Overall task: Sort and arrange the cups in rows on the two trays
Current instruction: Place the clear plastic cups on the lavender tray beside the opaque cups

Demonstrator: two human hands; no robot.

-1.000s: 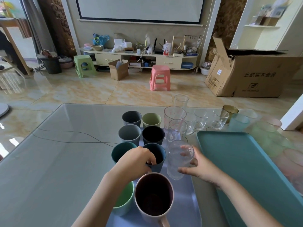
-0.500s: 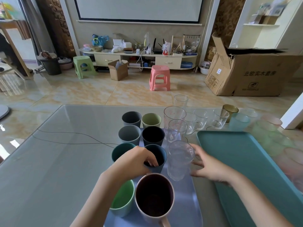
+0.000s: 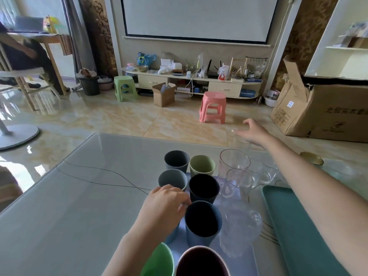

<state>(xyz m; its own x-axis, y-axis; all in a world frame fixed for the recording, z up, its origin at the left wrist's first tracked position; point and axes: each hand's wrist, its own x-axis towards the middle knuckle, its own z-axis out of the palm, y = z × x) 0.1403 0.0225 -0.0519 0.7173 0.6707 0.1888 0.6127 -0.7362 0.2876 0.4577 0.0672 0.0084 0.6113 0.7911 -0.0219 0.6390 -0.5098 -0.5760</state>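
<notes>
Teal cup (image 3: pixel 172 236) hidden under left hand (image 3: pixel 165 204)

Glossy marble floor (image 3: pixel 119 120), pink stool (image 3: pixel 212 107)

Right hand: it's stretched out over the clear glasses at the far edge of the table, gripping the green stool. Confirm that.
Not quite. In the head view the right hand is stretched out over the clear glasses at the far edge of the table, but it grips nothing: its fingers are spread. The green stool stands on the floor, far from it.
</notes>
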